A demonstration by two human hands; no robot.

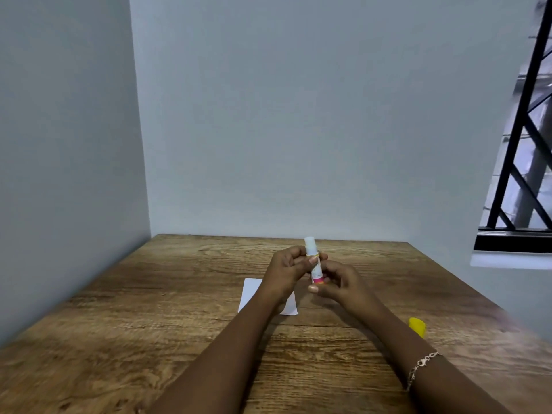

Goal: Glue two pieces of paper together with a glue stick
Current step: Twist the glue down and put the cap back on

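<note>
A small white rectangular sheet of paper [249, 295] is seen lying flat on the tabletop, partly covered by the left forearm. Only one sheet can be made out; whether a second lies under it cannot be told. Above the sheet, the left hand [288, 271] is curled round the middle of a slim white glue stick with a pink-and-orange lower band [310, 246], which is held upright, clear of the paper. The white upper end is exposed above the fingers. The lower end is pinched by the curled fingertips of the right hand [340, 283], as if the base were to be twisted, though that is only a judgement. A yellow plastic cap [418, 326] is seen lying on the tabletop well to the right, just beside the right forearm, so the uncapping is judged to be done. No glue can be seen on the sheet. Spreading the glue, laying the second piece on and pressing the two together are therefore judged to be left.

A thin chain bracelet [422, 364] is worn on the right wrist.

A plain pale grey wall [65, 144] closes the left side. The brown wood-grain tabletop [149, 309] is set into the corner, against it and against a second pale grey wall [298, 115] behind. At the right edge, a window with black diagonal bars [525, 144] is partly seen above a white sill.
</note>
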